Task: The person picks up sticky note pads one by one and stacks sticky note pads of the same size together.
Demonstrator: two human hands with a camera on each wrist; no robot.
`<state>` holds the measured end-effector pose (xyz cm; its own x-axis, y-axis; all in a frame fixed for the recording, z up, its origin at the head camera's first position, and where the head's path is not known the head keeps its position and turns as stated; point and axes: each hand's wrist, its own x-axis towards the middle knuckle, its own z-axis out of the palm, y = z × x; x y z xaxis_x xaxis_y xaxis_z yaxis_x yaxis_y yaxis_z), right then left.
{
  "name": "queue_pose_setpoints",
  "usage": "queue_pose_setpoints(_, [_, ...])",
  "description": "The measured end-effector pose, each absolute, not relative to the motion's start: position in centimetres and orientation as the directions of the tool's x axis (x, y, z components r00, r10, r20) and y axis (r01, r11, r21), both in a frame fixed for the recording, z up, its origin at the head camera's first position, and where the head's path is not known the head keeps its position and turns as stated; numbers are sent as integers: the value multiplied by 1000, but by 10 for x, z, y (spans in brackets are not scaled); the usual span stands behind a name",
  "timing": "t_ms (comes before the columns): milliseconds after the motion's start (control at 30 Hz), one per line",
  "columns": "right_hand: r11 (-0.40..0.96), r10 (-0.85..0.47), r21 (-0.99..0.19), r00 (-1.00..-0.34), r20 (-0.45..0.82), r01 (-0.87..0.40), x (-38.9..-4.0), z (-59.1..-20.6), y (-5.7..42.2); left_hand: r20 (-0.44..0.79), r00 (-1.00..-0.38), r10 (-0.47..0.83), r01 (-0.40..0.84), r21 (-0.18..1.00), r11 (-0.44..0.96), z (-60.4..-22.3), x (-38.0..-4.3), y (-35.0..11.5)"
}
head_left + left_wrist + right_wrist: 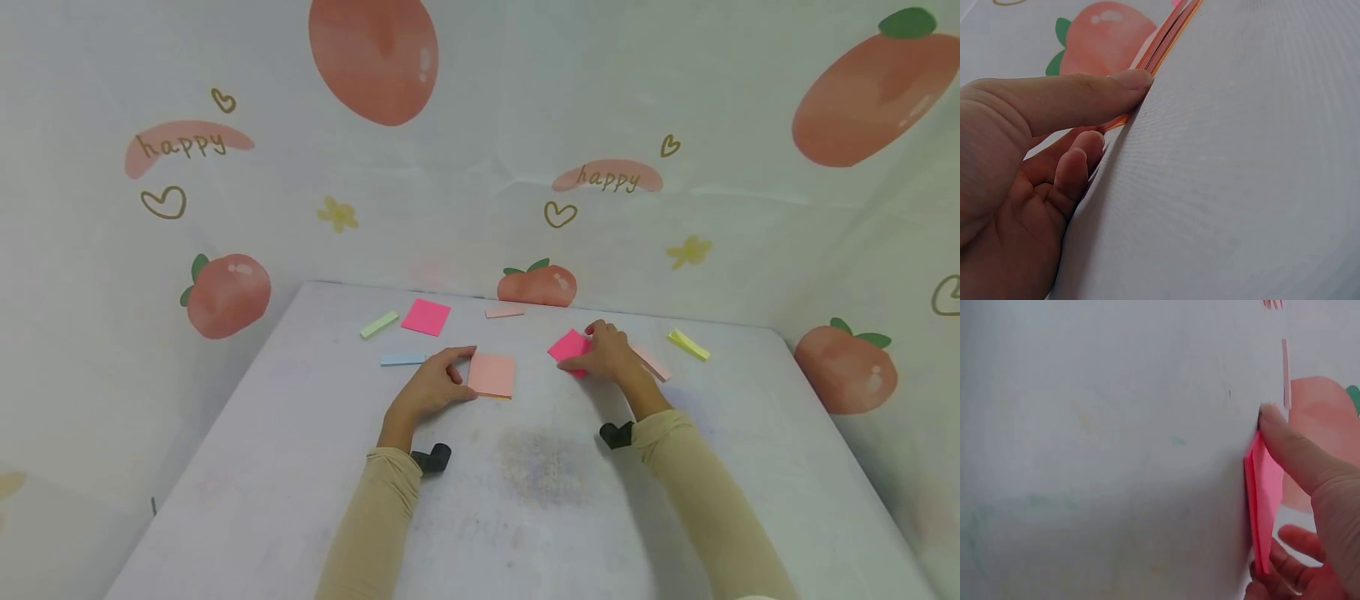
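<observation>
My left hand (pixel 431 385) holds a square stack of peach sticky notes (pixel 492 375) by its left side, thumb at the near corner and forefinger at the far one. The left wrist view shows the thumb on the edge of the layered stack (pixel 1169 40), which has an orange sheet at the bottom. To the right, my right hand (pixel 606 354) grips a hot pink sticky note pad (pixel 567 345) that lies turned at an angle. In the right wrist view this pink pad (pixel 1266 494) sits between the thumb and the fingers; some fingertips are partly hidden behind it.
Another hot pink square (pixel 426 317) lies at the back left, near a pale green strip (pixel 379 325) and a light blue strip (pixel 402 360). Pink strips lie at the back (pixel 504 313) and beside the right wrist (pixel 651 364). A yellow strip (pixel 688 345) is farther right.
</observation>
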<state>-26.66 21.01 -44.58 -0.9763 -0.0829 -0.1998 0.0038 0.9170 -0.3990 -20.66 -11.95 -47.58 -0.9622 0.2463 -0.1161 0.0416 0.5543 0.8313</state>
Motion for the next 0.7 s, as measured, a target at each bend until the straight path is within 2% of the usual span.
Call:
queue_pose_setpoints(267, [886,-83,-461,-964,-252,45,-263,-448,207,-102,-963,249,54,832,552,-479,-207,-121])
queue_pose_setpoints(700, [859,-165,-511,-958,-237,-21,-254,-448,209,-103,-966,239,49,829,557,-479,-207,-119])
